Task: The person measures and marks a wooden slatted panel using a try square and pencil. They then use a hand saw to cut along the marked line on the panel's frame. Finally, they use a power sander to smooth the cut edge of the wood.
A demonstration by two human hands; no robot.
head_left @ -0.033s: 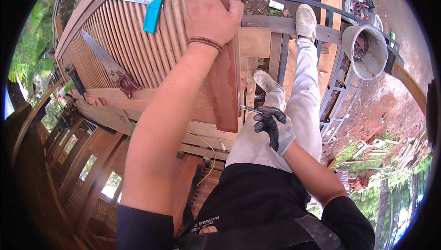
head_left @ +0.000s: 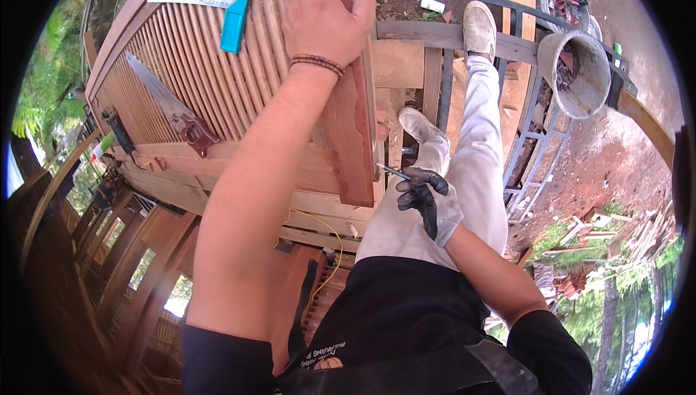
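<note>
Two hands work on a reddish-brown wooden board.

The right hand (head_left: pixel 429 203), in a black and grey glove, pinches a thin dark pencil (head_left: pixel 395 171) with its tip at the near end of the reddish-brown wooden board (head_left: pixel 349 134). The bare left hand (head_left: pixel 324 10) presses flat on the board's far part. The board lies on a slatted wooden panel (head_left: pixel 210 68). A handsaw (head_left: pixel 168 107) and a blue-handled square (head_left: pixel 210 5) lie on the slats.
</note>
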